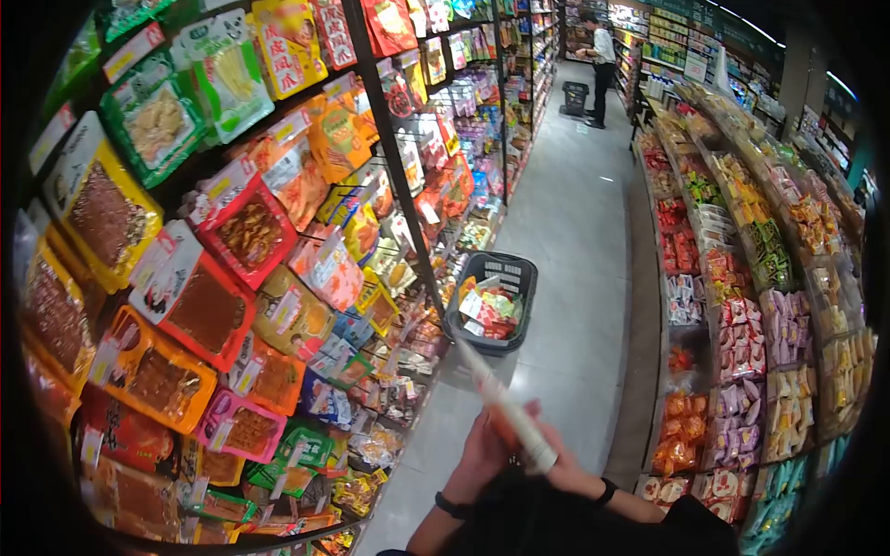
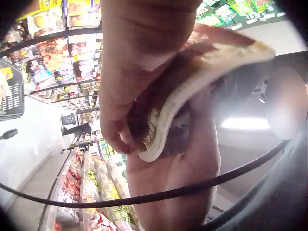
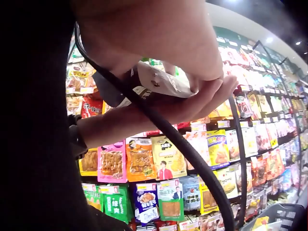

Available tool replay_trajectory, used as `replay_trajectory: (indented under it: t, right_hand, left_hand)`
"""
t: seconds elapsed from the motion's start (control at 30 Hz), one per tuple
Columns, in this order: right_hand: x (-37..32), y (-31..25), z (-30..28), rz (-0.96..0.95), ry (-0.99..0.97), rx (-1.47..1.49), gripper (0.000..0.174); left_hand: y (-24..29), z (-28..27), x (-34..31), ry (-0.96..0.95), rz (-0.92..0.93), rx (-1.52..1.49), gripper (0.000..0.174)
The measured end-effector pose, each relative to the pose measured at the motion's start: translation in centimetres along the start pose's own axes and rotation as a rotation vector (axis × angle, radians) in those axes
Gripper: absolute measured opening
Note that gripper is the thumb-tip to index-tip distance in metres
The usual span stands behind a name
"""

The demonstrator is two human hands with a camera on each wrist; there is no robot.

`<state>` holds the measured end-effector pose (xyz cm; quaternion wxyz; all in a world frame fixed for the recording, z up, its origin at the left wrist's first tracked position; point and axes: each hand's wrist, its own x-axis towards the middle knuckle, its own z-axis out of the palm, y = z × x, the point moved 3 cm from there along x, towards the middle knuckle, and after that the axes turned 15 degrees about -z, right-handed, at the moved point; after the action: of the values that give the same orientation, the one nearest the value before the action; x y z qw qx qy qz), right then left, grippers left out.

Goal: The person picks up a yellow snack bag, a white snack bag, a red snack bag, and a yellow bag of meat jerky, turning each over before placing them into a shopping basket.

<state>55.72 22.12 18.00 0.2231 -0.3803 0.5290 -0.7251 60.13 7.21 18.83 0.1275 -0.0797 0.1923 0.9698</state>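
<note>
Snack packs (image 1: 248, 227) border grey floor (image 1: 573, 222); left grip (image 1: 486, 447) and right grip (image 1: 567, 466) clasp one packet (image 1: 512, 413).

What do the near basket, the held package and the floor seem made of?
Near basket: probably dull dark plastic, with moulded-looking slots. Held package: likely smooth plastic film, its pale edge bending in a curve. Floor: perhaps smooth tile or stone, grey with glossy reflections.

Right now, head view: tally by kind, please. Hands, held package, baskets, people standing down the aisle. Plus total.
Hands: 2 (left hand, right hand)
Held package: 1
Baskets: 2 (near basket, far basket)
Standing person: 1
Total: 6
</note>
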Motion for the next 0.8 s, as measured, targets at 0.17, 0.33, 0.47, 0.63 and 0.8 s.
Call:
replay_trajectory:
  t: [0.17,0.33,0.47,0.63,0.8]
  right_hand:
    - [5.1,4.1,-3.5,0.195,0.398,0.296,0.041]
    - [11.3,5.7,-4.9,0.201,0.306,0.054,0.047]
    - [14.4,6.0,-6.0,0.222,0.282,-0.169,0.047]
    - [18.4,5.5,-7.6,0.195,0.284,-0.216,0.046]
    - [19.8,5.7,-10.2,0.161,0.3,-0.215,0.045]
  left_hand:
    - [7.1,0.0,4.0,0.261,0.255,0.157,0.041]
    - [12.4,-1.0,7.1,0.283,0.326,0.255,0.046]
    - [15.4,-1.1,9.1,0.182,0.339,0.295,0.046]
    - [17.2,-2.8,12.1,0.134,0.302,0.347,0.044]
    - [17.3,-2.8,15.6,0.098,0.259,0.356,0.042]
